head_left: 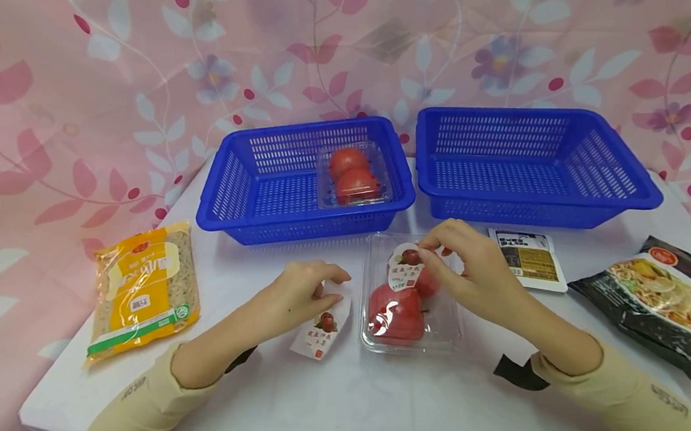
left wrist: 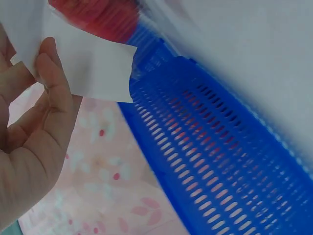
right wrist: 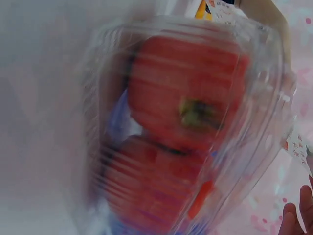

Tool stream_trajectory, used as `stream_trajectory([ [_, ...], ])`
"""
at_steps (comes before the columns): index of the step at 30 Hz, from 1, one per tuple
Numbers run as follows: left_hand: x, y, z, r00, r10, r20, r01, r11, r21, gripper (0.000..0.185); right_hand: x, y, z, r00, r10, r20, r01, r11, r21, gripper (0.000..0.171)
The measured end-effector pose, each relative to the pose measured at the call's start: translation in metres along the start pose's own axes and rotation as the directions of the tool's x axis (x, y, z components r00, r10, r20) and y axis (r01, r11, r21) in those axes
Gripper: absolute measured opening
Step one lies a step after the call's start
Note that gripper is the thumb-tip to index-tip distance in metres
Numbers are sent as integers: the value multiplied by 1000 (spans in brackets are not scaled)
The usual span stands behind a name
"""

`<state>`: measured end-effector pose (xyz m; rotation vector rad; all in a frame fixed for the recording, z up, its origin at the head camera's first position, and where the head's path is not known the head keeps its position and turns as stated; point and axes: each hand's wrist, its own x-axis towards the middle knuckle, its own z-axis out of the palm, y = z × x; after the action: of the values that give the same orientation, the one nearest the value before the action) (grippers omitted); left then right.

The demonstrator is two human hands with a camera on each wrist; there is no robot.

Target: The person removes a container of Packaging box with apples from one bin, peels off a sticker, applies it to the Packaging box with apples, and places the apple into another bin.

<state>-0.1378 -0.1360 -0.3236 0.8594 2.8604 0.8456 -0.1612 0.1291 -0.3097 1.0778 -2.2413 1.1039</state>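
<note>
Left hand (head_left: 300, 293) pinches a loose label (head_left: 322, 328) lying on the desk (head_left: 364, 411). Right of it, the clear tomato box (head_left: 412, 298), in front of the blue baskets (head_left: 308, 177). Right hand (head_left: 471, 269) pinches the label on its lid (head_left: 406, 266).

— How many baskets do you count?
— Two blue baskets: the left basket (head_left: 242, 185) and the right basket (head_left: 538, 164), side by side.
— And tomato packs?
— Two clear packs: one pack (head_left: 354, 176) inside the left basket, the other pack (head_left: 410, 298) on the table just in front of that basket. Two tomatoes in each, so four.
— Labels?
— Two white labels: one label (head_left: 322, 329) left of the front pack, one label (head_left: 405, 266) on top of it.
— Other packets?
— Three: a yellow noodle bag (head_left: 145, 286) far left of the front pack, a small flat packet (head_left: 527, 259) to its right, and a dark noodle bag (head_left: 668, 302) beyond that.
— Hands?
— Two.
</note>
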Motion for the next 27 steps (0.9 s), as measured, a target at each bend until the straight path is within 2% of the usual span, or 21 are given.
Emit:
stream_trajectory([
  [6,4,-12,7,995,-93,47,92,996,7,22,-1,9,-1,997,68,24,-67,997,-41,13],
  [12,6,-24,13,985,-138,102,135,990,30,20,-1,14,-2,992,112,53,-109,993,-47,11],
  [19,3,-34,14,955,-246,164,220,962,160,22,-1,21,-1,988,131,87,-126,990,-57,9],
  [24,1,-36,15,950,-272,150,239,948,209,24,-2,23,0,981,156,117,-150,987,-58,9],
  [27,0,-36,15,956,-265,123,231,944,233,25,-2,24,0,974,179,139,-174,983,-52,7],
])
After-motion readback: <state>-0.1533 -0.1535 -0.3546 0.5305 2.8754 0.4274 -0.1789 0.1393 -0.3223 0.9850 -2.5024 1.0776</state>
